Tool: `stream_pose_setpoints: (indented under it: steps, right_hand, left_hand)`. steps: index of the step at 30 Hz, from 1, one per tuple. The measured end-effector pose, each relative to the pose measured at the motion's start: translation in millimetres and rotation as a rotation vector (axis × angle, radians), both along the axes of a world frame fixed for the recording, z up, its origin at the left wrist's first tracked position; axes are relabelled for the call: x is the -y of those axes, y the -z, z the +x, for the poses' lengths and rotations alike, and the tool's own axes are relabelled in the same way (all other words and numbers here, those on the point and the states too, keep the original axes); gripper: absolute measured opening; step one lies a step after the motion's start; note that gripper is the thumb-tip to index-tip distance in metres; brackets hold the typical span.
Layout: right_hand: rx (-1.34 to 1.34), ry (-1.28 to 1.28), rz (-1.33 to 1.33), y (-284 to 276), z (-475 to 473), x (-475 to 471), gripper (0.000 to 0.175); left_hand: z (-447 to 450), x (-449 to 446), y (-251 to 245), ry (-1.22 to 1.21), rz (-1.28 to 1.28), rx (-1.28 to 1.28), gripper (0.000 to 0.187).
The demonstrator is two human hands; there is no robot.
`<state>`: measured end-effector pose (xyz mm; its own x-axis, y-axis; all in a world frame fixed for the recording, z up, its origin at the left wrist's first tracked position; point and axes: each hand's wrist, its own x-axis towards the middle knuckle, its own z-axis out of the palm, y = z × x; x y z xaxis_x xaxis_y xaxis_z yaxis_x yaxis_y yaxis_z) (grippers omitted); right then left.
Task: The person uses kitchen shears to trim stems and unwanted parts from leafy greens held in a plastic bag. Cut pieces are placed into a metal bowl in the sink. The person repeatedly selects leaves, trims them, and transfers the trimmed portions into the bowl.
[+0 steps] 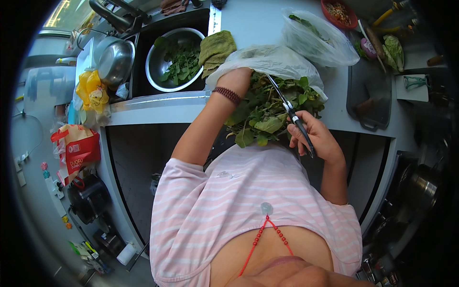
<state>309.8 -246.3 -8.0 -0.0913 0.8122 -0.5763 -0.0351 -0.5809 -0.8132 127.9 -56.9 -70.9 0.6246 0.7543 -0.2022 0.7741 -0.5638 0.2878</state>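
Note:
My right hand (317, 138) grips kitchen scissors (290, 109) with black handles. Their blades point up and left, over a heap of leafy greens (270, 120), and the tips reach the rim of a thin white plastic bag (287, 59). The greens spill from the bag's mouth over the counter's front edge, close to my shirt. My left hand (240, 80), with a dark beaded bracelet at the wrist, reaches into the bag among the leaves. Its fingers are hidden there. Up and left, a steel bowl (156, 68) in the dark sink holds cut greens (183, 64).
A green cloth (217, 50) lies between sink and bag. Behind stands a second plastic bag (322, 43) with greens, near a red bowl (339, 14) of chopped food. At right are a dark cutting board (369, 93) and several vegetables. Another steel bowl (116, 62) leans left of the sink.

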Motion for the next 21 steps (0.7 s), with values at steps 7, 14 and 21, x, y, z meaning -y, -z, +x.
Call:
stream_pose_setpoints:
  steps: [7,14,21]
  right_hand:
    - [0.022,0.044,0.051,0.3,-1.6,-7.7,0.032]
    - [0.033,0.099,0.083,-3.7,-6.2,-15.2,0.031]
    - [0.087,0.174,0.097,-8.9,-1.8,-3.3,0.032]
  left_hand:
    - [-3.5,18.6,-33.6,0.063,0.197,-0.066,0.016]
    - [-12.8,63.0,-93.7,0.061,0.604,0.389,0.015]
    - [-39.2,81.9,-57.1,0.359,0.469,0.493,0.036]
